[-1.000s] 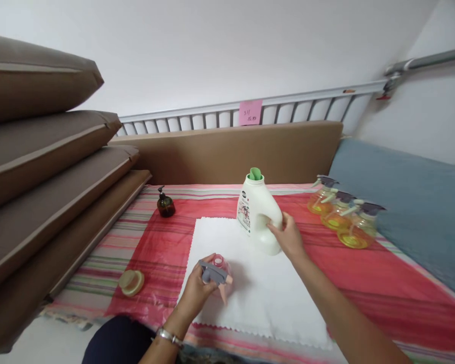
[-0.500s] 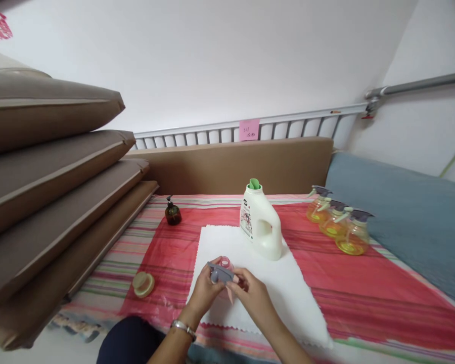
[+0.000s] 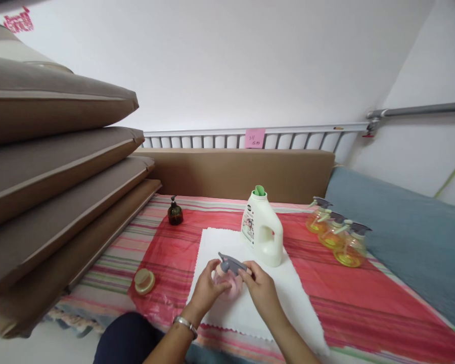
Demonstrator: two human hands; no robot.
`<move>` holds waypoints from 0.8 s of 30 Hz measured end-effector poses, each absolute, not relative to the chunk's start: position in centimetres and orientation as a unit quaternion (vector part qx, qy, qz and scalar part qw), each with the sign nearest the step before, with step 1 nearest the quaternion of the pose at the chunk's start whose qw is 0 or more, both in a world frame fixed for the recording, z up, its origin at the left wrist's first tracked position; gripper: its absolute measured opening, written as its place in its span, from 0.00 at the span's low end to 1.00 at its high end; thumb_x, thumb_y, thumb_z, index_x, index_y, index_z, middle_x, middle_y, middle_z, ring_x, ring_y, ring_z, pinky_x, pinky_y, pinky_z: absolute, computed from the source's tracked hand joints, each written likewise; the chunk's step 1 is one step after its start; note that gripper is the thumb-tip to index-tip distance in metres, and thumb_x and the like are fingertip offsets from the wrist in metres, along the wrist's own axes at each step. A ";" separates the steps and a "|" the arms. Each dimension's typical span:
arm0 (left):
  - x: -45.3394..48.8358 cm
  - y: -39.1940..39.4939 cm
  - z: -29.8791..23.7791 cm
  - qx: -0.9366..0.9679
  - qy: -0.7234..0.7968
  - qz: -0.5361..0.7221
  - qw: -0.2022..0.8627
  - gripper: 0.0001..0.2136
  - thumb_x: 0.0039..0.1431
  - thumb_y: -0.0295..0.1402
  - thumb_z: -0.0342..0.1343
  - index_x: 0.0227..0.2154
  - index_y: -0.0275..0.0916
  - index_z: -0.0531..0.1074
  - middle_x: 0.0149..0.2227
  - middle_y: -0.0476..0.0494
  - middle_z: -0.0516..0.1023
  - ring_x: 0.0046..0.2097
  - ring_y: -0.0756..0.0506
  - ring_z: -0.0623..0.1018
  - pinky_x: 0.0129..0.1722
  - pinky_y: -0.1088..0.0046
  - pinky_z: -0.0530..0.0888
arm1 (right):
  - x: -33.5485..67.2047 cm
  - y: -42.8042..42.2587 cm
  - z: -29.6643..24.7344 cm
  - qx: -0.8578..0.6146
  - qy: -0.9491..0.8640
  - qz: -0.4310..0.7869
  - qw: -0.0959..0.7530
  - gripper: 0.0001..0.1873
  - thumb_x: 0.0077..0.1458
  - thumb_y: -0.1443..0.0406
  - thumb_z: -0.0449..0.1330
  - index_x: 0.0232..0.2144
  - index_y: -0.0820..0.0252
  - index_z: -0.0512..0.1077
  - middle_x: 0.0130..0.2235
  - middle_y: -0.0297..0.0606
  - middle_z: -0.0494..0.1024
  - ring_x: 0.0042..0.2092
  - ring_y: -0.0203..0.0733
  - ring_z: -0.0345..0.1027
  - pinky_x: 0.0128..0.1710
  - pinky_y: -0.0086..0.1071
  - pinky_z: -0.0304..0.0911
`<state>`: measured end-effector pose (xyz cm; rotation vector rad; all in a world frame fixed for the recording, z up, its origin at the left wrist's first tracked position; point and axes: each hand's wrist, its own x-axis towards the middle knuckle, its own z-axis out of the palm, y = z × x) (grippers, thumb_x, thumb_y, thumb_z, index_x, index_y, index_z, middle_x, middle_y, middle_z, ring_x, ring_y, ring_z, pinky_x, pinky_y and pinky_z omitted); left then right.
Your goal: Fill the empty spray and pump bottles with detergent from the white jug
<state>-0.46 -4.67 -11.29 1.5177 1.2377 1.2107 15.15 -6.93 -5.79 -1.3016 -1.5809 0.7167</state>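
Note:
A small round pink clear bottle (image 3: 232, 290) stands on the white cloth (image 3: 258, 318). On its neck sits a grey spray head (image 3: 233, 264) with a pale pink collar and nozzle, its tip pointing right. My left hand (image 3: 207, 289) is closed around the collar and the bottle's upper left side. With thumb and fingers, my right hand (image 3: 260, 285) pinches the nozzle end of the spray head. Whether the collar is threaded on cannot be made out. Just behind my hands is a large white handled jug (image 3: 263, 230) with a green piece in its mouth.
Three spray bottles (image 3: 351, 250) with yellow liquid stand in a row on the right. A dark pump bottle (image 3: 175, 213) is at the back left. Nearer lies a round cream-coloured object (image 3: 144, 281). Stacked brown cushions (image 3: 60, 162) border the left side.
The spray head has gone from being held in front of the open bottle to sitting on its neck. My left hand has shifted to the collar. The view has tilted slightly.

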 end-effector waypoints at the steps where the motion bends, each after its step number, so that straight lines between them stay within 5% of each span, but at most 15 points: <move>1: -0.5 -4.7 -11.2 0.606 0.497 0.476 0.399 0.29 0.39 0.26 0.64 0.47 0.38 0.64 0.49 0.41 0.72 0.52 0.40 0.70 0.53 0.64 0.63 | 15.5 -7.0 -5.2 -0.531 -0.645 0.286 0.469 0.09 0.51 0.59 0.52 0.26 0.57 0.67 0.22 0.28 0.65 0.26 0.40 0.62 0.27 0.30 0.57; 13: -0.4 -4.9 -11.4 0.603 0.506 0.473 0.397 0.26 0.38 0.27 0.63 0.45 0.40 0.68 0.45 0.43 0.74 0.48 0.40 0.72 0.49 0.66 0.65 | 20.8 -8.1 3.9 -0.572 -0.658 0.144 0.469 0.10 0.52 0.56 0.52 0.31 0.55 0.67 0.23 0.30 0.68 0.26 0.40 0.61 0.26 0.30 0.53; 24: -0.4 -5.0 -11.5 0.607 0.508 0.470 0.392 0.25 0.38 0.29 0.63 0.44 0.40 0.68 0.45 0.42 0.74 0.47 0.40 0.72 0.48 0.66 0.65 | 20.7 -8.5 5.9 -0.562 -0.723 0.042 0.399 0.15 0.54 0.53 0.50 0.35 0.54 0.68 0.30 0.36 0.73 0.31 0.44 0.66 0.29 0.33 0.55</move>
